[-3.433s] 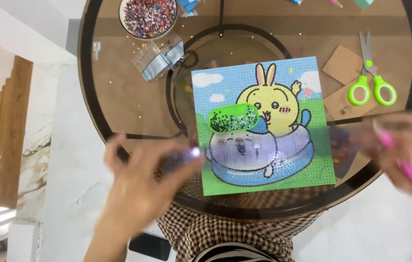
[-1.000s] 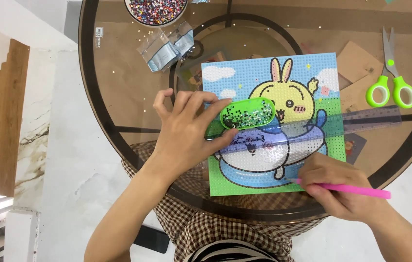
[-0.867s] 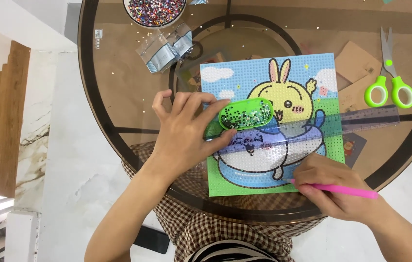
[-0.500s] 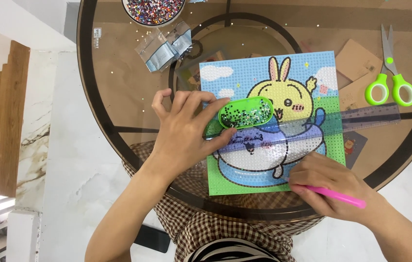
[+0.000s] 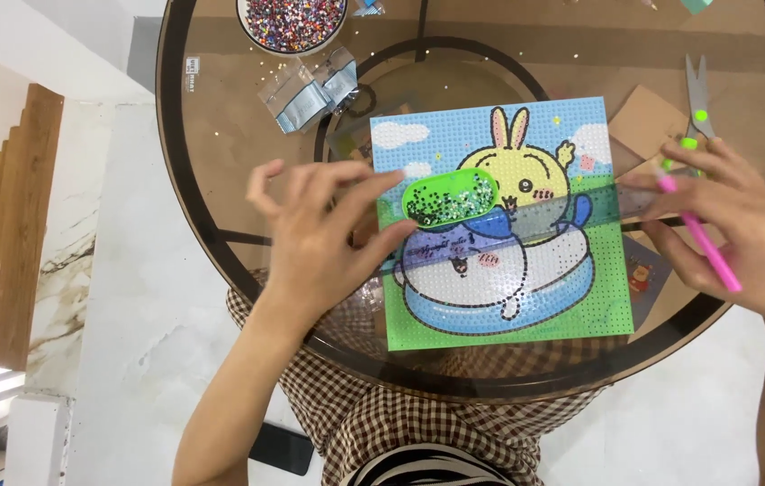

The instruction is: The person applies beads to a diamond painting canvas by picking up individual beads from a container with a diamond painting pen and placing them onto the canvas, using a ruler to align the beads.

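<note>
A square bead picture (image 5: 535,297) of a yellow rabbit in a blue pool lies on a round glass table (image 5: 220,135). On its upper left sits a green oval tray (image 5: 451,199) of dark beads. A clear film strip (image 5: 598,211) runs across the picture. My left hand (image 5: 324,238) hovers with fingers spread at the picture's left edge, fingertips by the green tray. My right hand (image 5: 733,225) is raised at the picture's right edge and grips a pink pen (image 5: 702,238), its fingers near the strip's right end.
A bowl of mixed beads (image 5: 291,20) stands at the back, with small clear bags (image 5: 310,85) beside it. Green-handled scissors (image 5: 696,94) and brown card pieces (image 5: 648,121) lie at the right. My checked skirt (image 5: 382,418) shows below the glass.
My right hand has lifted from the picture's lower right corner to its right edge with the pen. My left hand's fingers have risen off the picture and spread.
</note>
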